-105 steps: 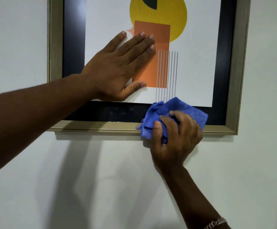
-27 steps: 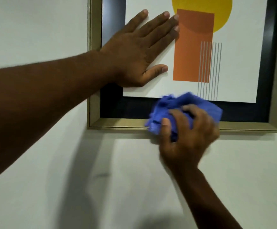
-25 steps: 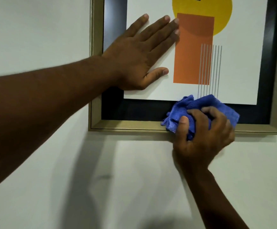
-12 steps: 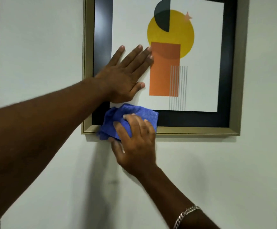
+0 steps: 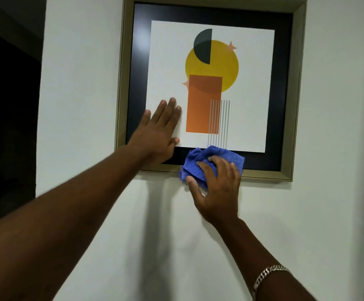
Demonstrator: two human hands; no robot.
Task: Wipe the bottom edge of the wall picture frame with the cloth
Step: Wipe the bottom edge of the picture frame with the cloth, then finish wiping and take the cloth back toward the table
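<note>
A square picture frame with a dull gold rim and black mat hangs on the white wall. Its print shows a yellow circle, an orange rectangle and grey lines. My left hand lies flat and spread on the glass at the lower left corner, holding nothing. A crumpled blue cloth is pressed against the frame's bottom edge, left of its middle. My right hand grips the cloth from below, fingers over it.
The white wall surrounds the frame. A dark doorway opens at the far left. A silver chain bracelet sits on my right wrist.
The cloth and my right hand have slid right along the bottom edge from the lower left corner. The view has pulled back, so the whole frame shows. My left hand stays flat on the glass.
</note>
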